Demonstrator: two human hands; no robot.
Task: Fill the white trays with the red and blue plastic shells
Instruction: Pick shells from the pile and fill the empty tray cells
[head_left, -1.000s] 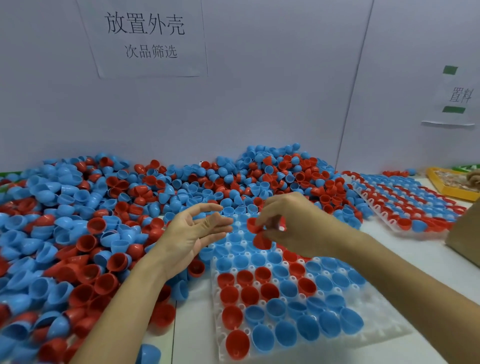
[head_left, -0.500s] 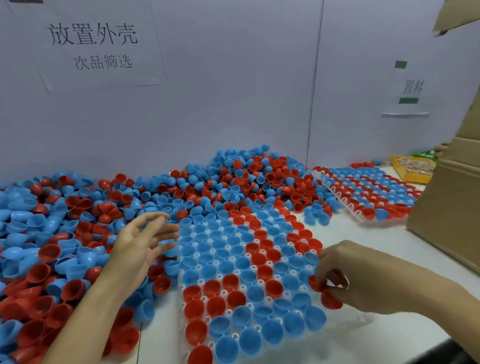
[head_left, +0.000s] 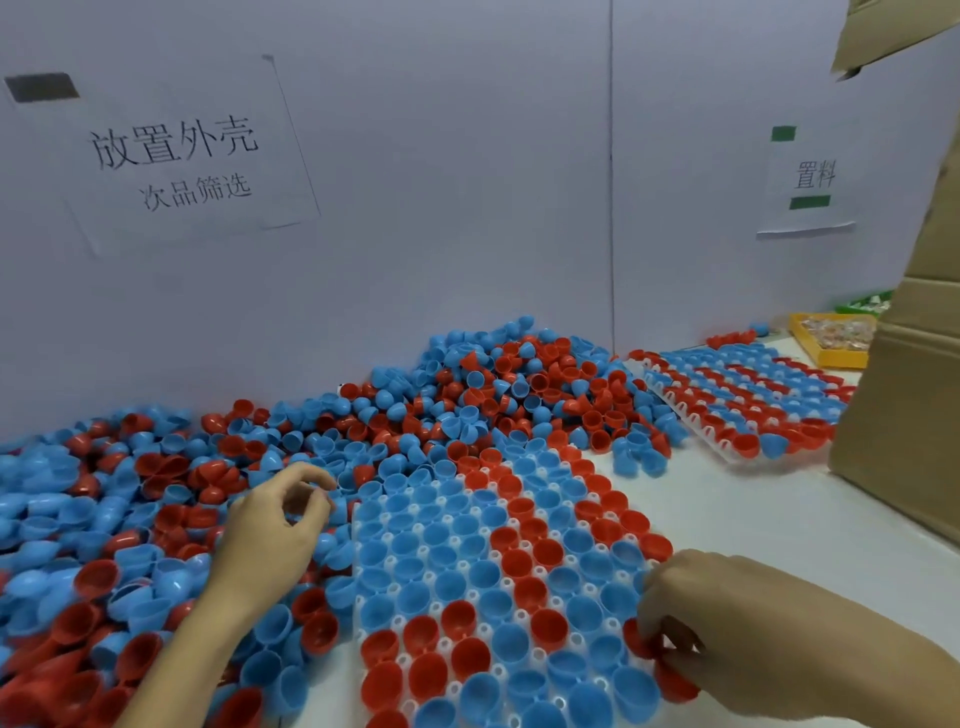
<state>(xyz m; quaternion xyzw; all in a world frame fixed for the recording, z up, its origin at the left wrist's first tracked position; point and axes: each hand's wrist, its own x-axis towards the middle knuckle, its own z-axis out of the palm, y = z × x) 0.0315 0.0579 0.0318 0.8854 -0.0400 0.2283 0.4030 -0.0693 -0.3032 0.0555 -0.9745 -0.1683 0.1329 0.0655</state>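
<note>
Grey partition walls close off the back of the white tabletop (head_left: 779, 525), with a paper sign (head_left: 171, 161) taped on the left panel and a smaller label (head_left: 810, 179) on the right one. From my remote seat I see a deep heap of loose shells (head_left: 457, 395) — red and blue mixed — banked against the wall and spreading down the left side. Near tray (head_left: 415, 545) lies in front of me, its pockets mostly filled with shells sitting open side up. My left hand (head_left: 270, 535) hovers over the heap just beside the tray's left edge, fingers loosely curled, thumb and forefinger close together; I cannot tell whether it holds a shell. My right hand (head_left: 727, 618) sits at the tray's right edge — its grip is closed on red shells (head_left: 641, 642), fingers curled round them. Far tray (head_left: 737, 395), filled in red and blue rows, lies well apart to the right, next to a cardboard box (head_left: 904, 415). Behind it is a yellow bin (head_left: 831, 340).
</note>
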